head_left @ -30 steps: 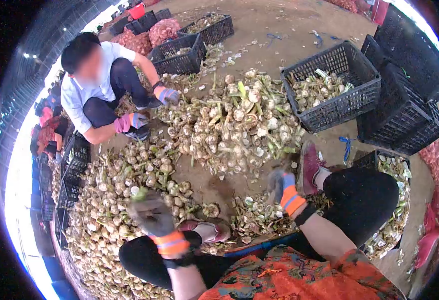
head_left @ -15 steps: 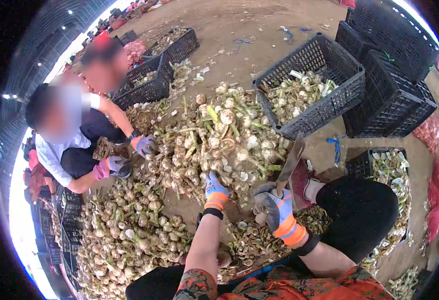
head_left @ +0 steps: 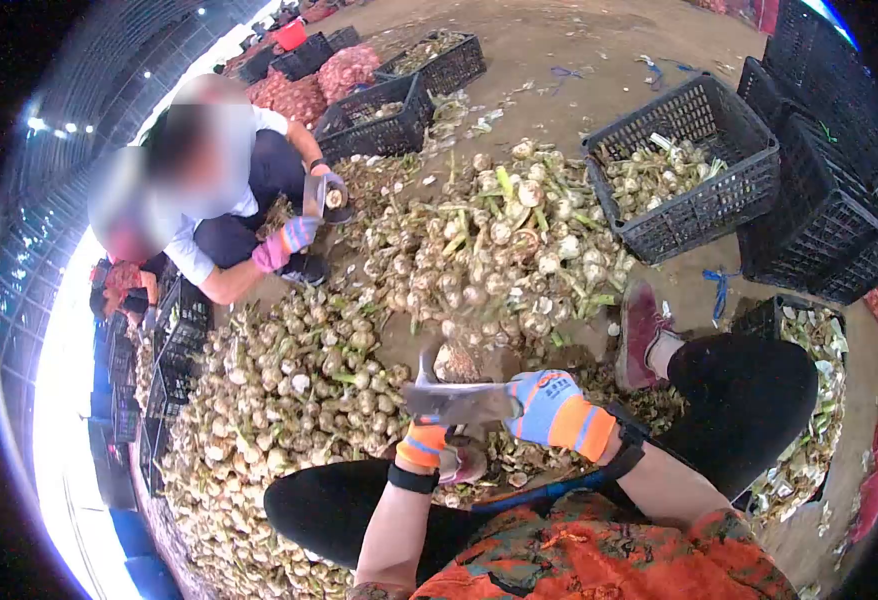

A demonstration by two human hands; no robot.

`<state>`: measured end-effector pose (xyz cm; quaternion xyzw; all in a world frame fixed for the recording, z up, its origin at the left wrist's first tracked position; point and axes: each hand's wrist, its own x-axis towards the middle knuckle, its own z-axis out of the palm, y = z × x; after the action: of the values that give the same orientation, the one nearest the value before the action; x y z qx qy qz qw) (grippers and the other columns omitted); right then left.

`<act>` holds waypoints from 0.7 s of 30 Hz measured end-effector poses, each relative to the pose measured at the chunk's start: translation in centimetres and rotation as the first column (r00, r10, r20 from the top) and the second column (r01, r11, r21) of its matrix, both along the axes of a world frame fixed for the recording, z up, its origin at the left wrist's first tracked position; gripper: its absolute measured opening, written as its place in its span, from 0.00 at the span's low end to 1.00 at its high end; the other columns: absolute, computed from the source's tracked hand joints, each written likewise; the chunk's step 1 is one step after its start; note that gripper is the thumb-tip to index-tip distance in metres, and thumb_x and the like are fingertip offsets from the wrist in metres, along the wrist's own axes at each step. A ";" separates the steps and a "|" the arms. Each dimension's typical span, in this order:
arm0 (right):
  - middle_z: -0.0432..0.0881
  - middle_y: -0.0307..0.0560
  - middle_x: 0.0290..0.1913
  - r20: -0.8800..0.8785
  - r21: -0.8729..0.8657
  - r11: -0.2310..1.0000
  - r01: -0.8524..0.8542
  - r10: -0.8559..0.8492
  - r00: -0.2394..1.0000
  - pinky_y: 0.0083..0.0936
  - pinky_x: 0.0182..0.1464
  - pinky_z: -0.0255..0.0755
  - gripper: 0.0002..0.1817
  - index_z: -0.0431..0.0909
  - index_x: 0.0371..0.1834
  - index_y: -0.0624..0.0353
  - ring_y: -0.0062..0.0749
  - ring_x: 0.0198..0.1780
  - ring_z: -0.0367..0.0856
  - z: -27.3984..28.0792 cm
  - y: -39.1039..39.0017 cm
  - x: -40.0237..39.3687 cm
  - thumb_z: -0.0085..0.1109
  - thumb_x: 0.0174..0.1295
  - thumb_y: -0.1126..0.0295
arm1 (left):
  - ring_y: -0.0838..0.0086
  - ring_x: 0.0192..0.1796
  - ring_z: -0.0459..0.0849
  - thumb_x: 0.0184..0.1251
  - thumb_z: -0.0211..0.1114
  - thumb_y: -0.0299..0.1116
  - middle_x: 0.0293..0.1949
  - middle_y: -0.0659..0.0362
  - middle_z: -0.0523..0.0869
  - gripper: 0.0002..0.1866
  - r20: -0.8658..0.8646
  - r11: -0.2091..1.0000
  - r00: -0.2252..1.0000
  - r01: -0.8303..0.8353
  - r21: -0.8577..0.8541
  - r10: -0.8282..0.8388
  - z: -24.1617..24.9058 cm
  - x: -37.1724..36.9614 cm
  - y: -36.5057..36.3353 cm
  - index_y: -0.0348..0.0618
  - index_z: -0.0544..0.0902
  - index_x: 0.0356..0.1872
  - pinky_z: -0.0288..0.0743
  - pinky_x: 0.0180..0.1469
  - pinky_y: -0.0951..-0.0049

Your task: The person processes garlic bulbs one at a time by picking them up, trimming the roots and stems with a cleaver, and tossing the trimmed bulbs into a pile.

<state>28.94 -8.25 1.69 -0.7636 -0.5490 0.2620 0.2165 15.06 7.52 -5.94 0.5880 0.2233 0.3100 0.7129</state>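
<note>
My right hand (head_left: 557, 408), in a grey, blue and orange glove, is closed round the handle of a knife (head_left: 459, 404). The broad blade points left and lies across in front of my left hand (head_left: 423, 440). Most of the left glove is hidden behind the blade; its orange cuff shows below. A garlic bulb (head_left: 456, 363) stands just above the blade, held in the left hand. Beyond both hands spreads a heap of garlic bulbs with stems (head_left: 499, 240). A second heap of trimmed garlic (head_left: 269, 420) lies to the left.
A black crate (head_left: 694, 215) partly filled with garlic stands at right, beside stacked crates (head_left: 819, 210). A crate of trimmings (head_left: 809, 390) is by my right knee. Across the heap a co-worker's gloved hands (head_left: 299, 232) hold a knife and a bulb. Red mesh sacks (head_left: 349, 70) lie behind.
My left hand has come back from the heap with a garlic bulb. The knife has swung from upright to level, across the left hand. The view has turned left.
</note>
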 end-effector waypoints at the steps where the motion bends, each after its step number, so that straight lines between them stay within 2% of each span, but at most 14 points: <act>1: 0.79 0.52 0.37 0.062 -0.088 0.989 -0.117 0.122 0.991 0.37 0.40 0.71 0.19 0.77 0.37 0.56 0.46 0.38 0.79 1.0 -0.2 -0.7 0.56 0.44 0.57 | 0.68 0.50 0.76 0.59 0.55 0.21 0.51 0.52 0.74 0.25 0.199 0.889 0.978 0.149 -0.433 -0.067 3.0 -0.9 -1.5 0.38 0.62 0.59 0.73 0.53 0.66; 2: 0.77 0.53 0.41 0.076 -0.126 0.978 -0.166 0.176 0.981 0.38 0.44 0.70 0.23 0.76 0.42 0.55 0.45 0.42 0.78 1.7 -0.3 -1.3 0.56 0.44 0.55 | 0.68 0.50 0.76 0.59 0.55 0.21 0.51 0.52 0.74 0.25 0.199 0.887 0.978 0.143 -0.439 -0.059 4.0 -1.5 -2.4 0.38 0.62 0.59 0.73 0.53 0.66; 7: 0.79 0.52 0.39 0.119 -0.155 0.962 -0.223 0.242 0.963 0.36 0.45 0.70 0.20 0.76 0.40 0.56 0.44 0.43 0.78 3.2 -0.8 -2.7 0.53 0.46 0.55 | 0.69 0.49 0.77 0.59 0.53 0.20 0.51 0.53 0.74 0.24 0.093 0.925 0.995 0.057 -0.376 -0.023 6.1 -3.2 -4.8 0.39 0.62 0.59 0.75 0.52 0.69; 9: 0.78 0.52 0.40 0.147 -0.180 0.957 -0.228 0.255 0.956 0.35 0.45 0.70 0.20 0.76 0.39 0.56 0.43 0.43 0.78 3.5 -0.7 -3.0 0.54 0.46 0.55 | 0.71 0.49 0.77 0.60 0.53 0.20 0.50 0.54 0.75 0.23 0.153 0.915 0.988 0.080 -0.395 -0.020 6.2 -3.3 -4.8 0.39 0.63 0.58 0.75 0.51 0.70; 11: 0.79 0.52 0.39 0.159 -0.210 0.953 -0.218 0.254 0.954 0.35 0.45 0.71 0.20 0.76 0.39 0.56 0.43 0.43 0.78 3.3 -0.6 -3.2 0.54 0.46 0.54 | 0.72 0.49 0.77 0.59 0.54 0.20 0.50 0.54 0.75 0.23 0.067 0.783 0.998 0.054 -0.620 -0.015 4.8 -3.6 -3.9 0.39 0.62 0.57 0.75 0.50 0.71; 12: 0.79 0.52 0.38 0.140 -0.193 0.957 -0.217 0.246 0.959 0.35 0.44 0.71 0.20 0.76 0.39 0.56 0.43 0.42 0.78 3.2 -0.7 -3.2 0.54 0.46 0.55 | 0.72 0.48 0.77 0.57 0.57 0.21 0.50 0.55 0.75 0.25 0.033 0.862 0.999 0.054 -0.504 -0.043 5.3 -3.7 -4.4 0.38 0.63 0.57 0.74 0.50 0.71; 15: 0.79 0.52 0.37 0.102 -0.168 0.962 -0.213 0.232 0.967 0.36 0.44 0.71 0.20 0.77 0.38 0.56 0.44 0.41 0.78 2.1 -0.3 -3.2 0.55 0.45 0.54 | 0.73 0.48 0.77 0.54 0.61 0.22 0.47 0.55 0.77 0.26 0.028 0.836 1.000 0.013 -0.548 0.003 6.6 -3.5 -5.3 0.38 0.64 0.55 0.74 0.49 0.72; 16: 0.80 0.53 0.38 0.081 -0.221 0.949 -0.224 0.246 0.966 0.36 0.44 0.71 0.21 0.78 0.38 0.56 0.44 0.42 0.78 1.7 0.0 -3.0 0.55 0.45 0.53 | 0.73 0.48 0.77 0.54 0.61 0.22 0.47 0.55 0.77 0.26 0.029 0.832 1.000 0.016 -0.554 0.000 6.0 -3.5 -5.3 0.38 0.64 0.55 0.74 0.49 0.72; 17: 0.80 0.53 0.39 0.059 -0.272 0.934 -0.234 0.259 0.964 0.36 0.45 0.71 0.22 0.78 0.38 0.57 0.45 0.42 0.78 1.2 0.2 -2.8 0.56 0.44 0.53 | 0.73 0.47 0.78 0.52 0.63 0.23 0.45 0.56 0.78 0.27 -0.100 0.983 0.994 0.033 -0.183 -0.052 5.1 -3.7 -5.2 0.38 0.64 0.54 0.74 0.48 0.73; 18: 0.80 0.53 0.39 0.073 -0.270 0.942 -0.199 0.226 0.971 0.36 0.45 0.71 0.22 0.79 0.37 0.57 0.46 0.42 0.78 0.8 0.2 -2.6 0.57 0.42 0.53 | 0.73 0.46 0.78 0.50 0.65 0.23 0.44 0.56 0.79 0.27 -0.233 0.971 0.971 0.100 0.217 -0.048 4.1 -3.7 -4.9 0.38 0.65 0.53 0.74 0.47 0.73; 19: 0.80 0.53 0.39 0.077 -0.272 0.943 -0.192 0.220 0.972 0.36 0.45 0.71 0.22 0.79 0.37 0.57 0.46 0.42 0.78 -0.1 0.4 -2.4 0.57 0.42 0.53 | 0.73 0.46 0.78 0.50 0.65 0.23 0.44 0.56 0.79 0.27 -0.229 0.971 0.972 0.105 0.216 -0.054 3.1 -3.6 -4.5 0.38 0.65 0.53 0.74 0.47 0.73; 21: 0.80 0.55 0.33 0.070 -0.223 0.960 -0.172 0.191 0.979 0.37 0.40 0.72 0.20 0.79 0.31 0.58 0.47 0.36 0.79 -2.2 0.4 -2.4 0.58 0.39 0.54 | 0.75 0.44 0.79 0.47 0.67 0.24 0.41 0.56 0.80 0.28 -0.293 0.780 0.953 0.127 0.613 0.075 1.3 -3.7 -4.3 0.37 0.65 0.51 0.75 0.45 0.74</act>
<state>26.56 -7.87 -0.49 -0.7401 -0.5943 0.3038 0.0822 11.32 3.22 -4.67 0.8342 0.2056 0.2632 0.4389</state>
